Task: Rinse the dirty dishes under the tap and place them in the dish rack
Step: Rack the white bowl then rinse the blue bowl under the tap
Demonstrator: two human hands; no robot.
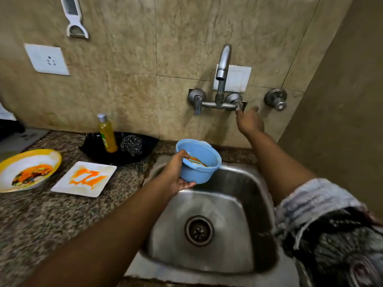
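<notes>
The left hand (pixel 176 175) grips a dirty blue bowl (pixel 198 160) over the sink (pixel 244 183); right-hand fingers (pixel 241 112) pinch the tap handle (pixel 241 105). No water runs; two soiled plates (pixel 85 178) wait on the desk; no rack in view.

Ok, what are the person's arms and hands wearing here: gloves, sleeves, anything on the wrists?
Both hands are bare: no gloves on the left hand or the right hand, and no watch or bangle shows on either wrist. The left forearm is uncovered throughout. The right arm has a pale, faintly striped fabric sleeve bunched near the elbow, beside dark patterned cloth.
</notes>
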